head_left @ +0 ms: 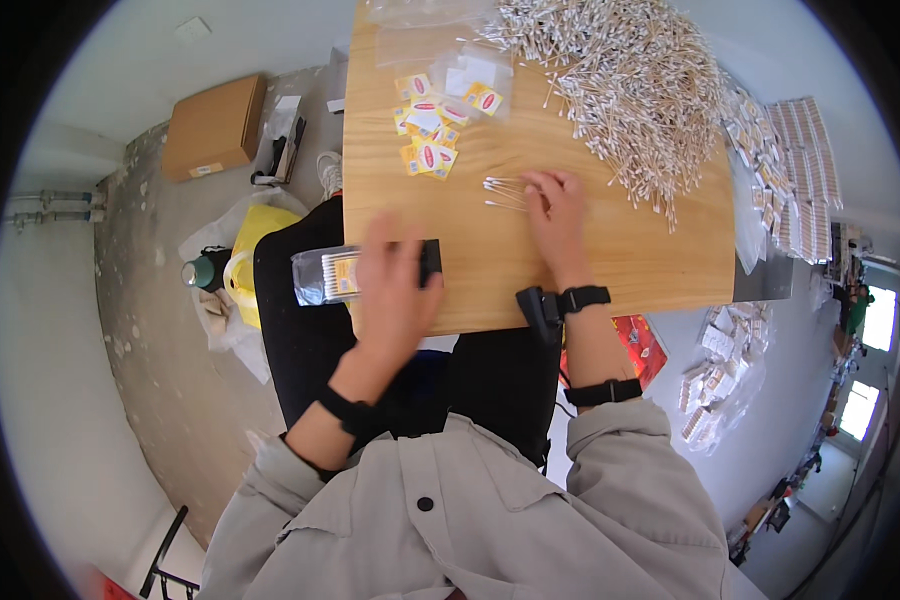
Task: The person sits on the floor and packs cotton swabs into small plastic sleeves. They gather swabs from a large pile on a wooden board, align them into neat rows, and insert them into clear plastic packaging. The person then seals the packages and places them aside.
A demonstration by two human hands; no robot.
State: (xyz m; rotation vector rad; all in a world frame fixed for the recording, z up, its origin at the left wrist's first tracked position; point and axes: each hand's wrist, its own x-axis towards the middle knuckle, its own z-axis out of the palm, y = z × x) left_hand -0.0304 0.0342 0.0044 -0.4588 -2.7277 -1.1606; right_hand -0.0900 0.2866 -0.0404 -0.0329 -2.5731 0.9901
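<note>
Several loose cotton swabs (pixel 505 194) with white tips lie fanned on the wooden table, their right ends under the fingers of my right hand (pixel 558 215). Those fingers are closed together on them. At the table's front left edge, my left hand (pixel 395 290) hovers, slightly blurred, with its fingers stretched and apart. Beneath and beside it is a clear plastic bag (pixel 311 277) holding a row of cotton swabs, next to a black holder (pixel 431 258). My palm hides part of both. A huge heap of cotton swabs (pixel 640 100) spreads over the far right of the table.
Small yellow and white printed cards (pixel 430 130) lie at the table's far left, near clear bags (pixel 495 85). Packed bundles (pixel 806 170) are stacked past the right edge; more white packs (pixel 725 365) lie below. A cardboard box (pixel 215 127) and a yellow bag (pixel 258 240) stand on the left floor.
</note>
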